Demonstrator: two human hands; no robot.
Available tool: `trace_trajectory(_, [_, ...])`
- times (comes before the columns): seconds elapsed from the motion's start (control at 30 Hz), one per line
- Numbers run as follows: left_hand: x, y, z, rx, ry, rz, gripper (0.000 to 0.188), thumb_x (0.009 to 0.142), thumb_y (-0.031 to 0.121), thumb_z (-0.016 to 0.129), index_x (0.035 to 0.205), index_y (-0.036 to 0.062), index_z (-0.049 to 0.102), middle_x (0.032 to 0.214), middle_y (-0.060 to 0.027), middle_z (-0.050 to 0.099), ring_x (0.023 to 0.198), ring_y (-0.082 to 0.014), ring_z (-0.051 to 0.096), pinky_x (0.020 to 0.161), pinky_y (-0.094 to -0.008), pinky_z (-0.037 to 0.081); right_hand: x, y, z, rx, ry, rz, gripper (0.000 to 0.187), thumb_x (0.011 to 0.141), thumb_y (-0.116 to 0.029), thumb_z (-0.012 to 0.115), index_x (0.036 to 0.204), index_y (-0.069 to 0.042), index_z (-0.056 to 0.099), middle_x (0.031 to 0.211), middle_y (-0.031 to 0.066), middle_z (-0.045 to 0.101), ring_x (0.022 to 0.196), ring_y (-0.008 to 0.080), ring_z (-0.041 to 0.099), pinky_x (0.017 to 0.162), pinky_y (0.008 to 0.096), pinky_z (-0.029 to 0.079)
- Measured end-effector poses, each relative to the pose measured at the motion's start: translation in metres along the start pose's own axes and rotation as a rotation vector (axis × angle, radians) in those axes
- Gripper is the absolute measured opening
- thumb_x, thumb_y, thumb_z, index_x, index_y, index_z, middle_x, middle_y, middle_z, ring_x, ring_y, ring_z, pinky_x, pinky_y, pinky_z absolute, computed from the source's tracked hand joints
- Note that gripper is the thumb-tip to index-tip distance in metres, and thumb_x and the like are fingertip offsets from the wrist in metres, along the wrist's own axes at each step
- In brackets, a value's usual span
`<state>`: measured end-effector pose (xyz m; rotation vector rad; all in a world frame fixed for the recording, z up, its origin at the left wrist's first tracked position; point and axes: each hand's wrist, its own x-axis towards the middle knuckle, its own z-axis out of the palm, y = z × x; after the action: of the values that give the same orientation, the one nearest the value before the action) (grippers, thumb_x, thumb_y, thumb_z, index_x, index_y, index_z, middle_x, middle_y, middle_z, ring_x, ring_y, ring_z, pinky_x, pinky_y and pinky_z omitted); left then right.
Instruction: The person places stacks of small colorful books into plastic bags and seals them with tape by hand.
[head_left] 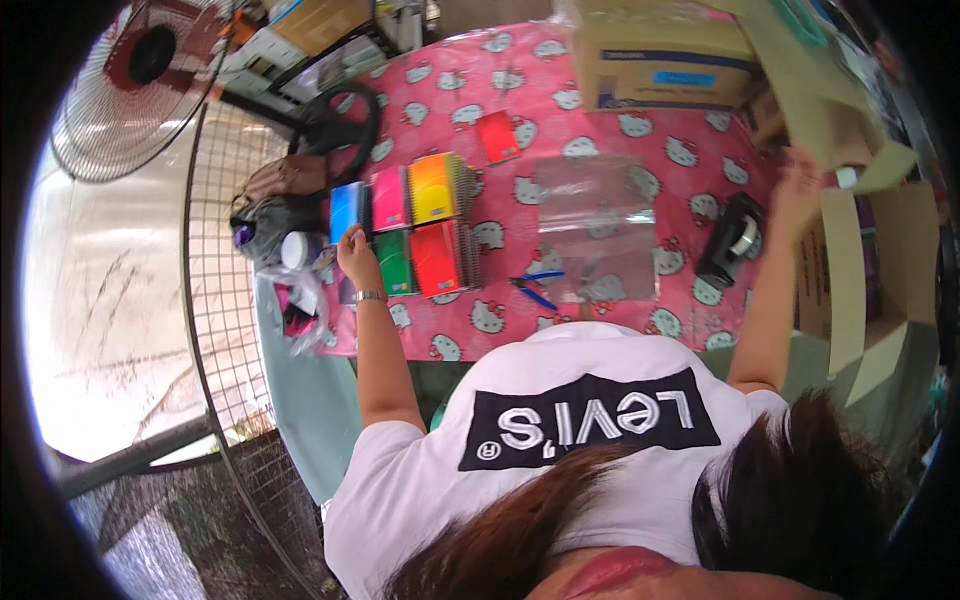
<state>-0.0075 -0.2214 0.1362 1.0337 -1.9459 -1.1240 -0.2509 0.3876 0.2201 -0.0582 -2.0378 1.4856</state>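
Observation:
My left hand is closed at the lower edge of a blue spiral notebook, its fingertips on the cover. Beside it lie small stacks of spiral notebooks: pink, yellow, green and red. My right hand is raised at the far right, close to the flap of a cardboard box; motion smears its fingers. A clear plastic sheet or bag lies flat in the middle of the table. Blue-handled pliers rest at its left edge.
A pink patterned cloth covers the table. A small red notebook lies farther back. A black tumbler lies at right, near open cardboard boxes. A closed carton stands behind. At left are a fan and bags.

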Motion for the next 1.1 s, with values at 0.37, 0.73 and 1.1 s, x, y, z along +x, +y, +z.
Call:
trace_trajectory(0.37, [0.147,-0.104,-0.046,0.602,-0.133,0.01,0.044,0.071,0.021,0.071,0.108,0.0003,0.064,0.104,-0.0198,0.065,0.098,-0.033,0.062,0.087,-0.0404,0.047,-0.305,-0.142,0.424,-0.229,-1.158,-0.241,0.042,0.08,-0.033,0.065,0.111,-0.004,0.06,0.113,0.0162,0.051,0.107,0.0292,0.053,0.088,0.0411,0.046])
trace_trajectory(0.73, [0.146,-0.071,-0.04,0.775,-0.17,-0.01,0.05,0.06,0.018,0.078,0.103,-0.0007,0.059,0.099,-0.0189,0.062,0.097,-0.0361,0.06,0.085,-0.0393,0.048,-0.34,-0.168,0.469,-0.432,-1.021,-0.129,0.033,0.073,-0.022,0.069,0.099,-0.003,0.061,0.113,0.0165,0.054,0.108,0.0307,0.052,0.087,0.0414,0.045])
trace_trajectory(1.1, [0.063,-0.006,-0.084,-0.862,-0.346,-0.541,0.025,0.078,-0.001,0.053,0.102,0.0043,0.051,0.101,-0.01,0.059,0.087,-0.0241,0.059,0.08,-0.0378,0.052,-0.318,-0.109,0.394,-0.539,-0.83,0.102,0.074,0.066,-0.031,0.08,0.122,-0.006,0.039,0.104,0.0205,0.058,0.105,0.0374,0.053,0.093,0.0406,0.043])
